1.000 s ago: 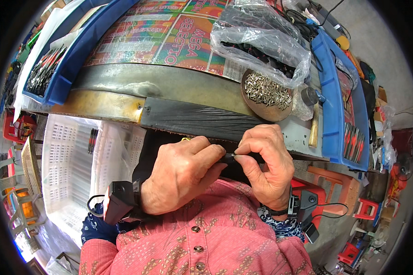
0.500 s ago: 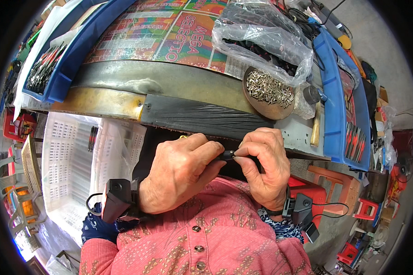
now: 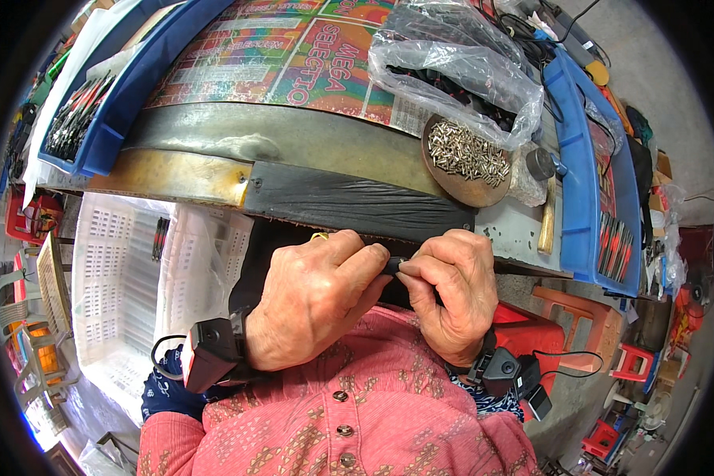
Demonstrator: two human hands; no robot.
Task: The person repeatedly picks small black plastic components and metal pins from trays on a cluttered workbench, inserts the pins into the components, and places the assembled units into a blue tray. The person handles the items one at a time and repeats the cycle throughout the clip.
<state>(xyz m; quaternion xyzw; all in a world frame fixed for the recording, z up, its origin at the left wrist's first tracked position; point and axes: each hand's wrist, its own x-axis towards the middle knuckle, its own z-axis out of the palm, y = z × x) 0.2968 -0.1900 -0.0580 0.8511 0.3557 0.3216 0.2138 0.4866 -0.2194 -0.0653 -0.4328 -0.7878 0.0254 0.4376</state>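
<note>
In front of my chest, at the bench edge, both hands meet at a small black cylindrical part [image 3: 393,266]. My left hand [image 3: 313,297] is closed round it, and only its right end shows past the thumb and forefinger. Thumb and forefinger of my right hand [image 3: 456,297] are pinched against that exposed end; whether a tiny piece sits between these fingertips is hidden. Beyond my right hand, a round brown dish [image 3: 451,184] on the bench holds a heap of small shiny metal pins [image 3: 470,151].
A brush [image 3: 547,218] and a dark-capped jar [image 3: 539,164] sit right of the dish. Behind it lies a clear plastic bag [image 3: 460,71] of black parts. Blue bins [image 3: 103,151] with slim black-and-red items flank the bench. A white crate [image 3: 119,278] stands lower left.
My right fingertips have closed in over the black part's end, where a bit of shiny metal showed before. The right wrist has turned slightly; my left hand has barely moved.
</note>
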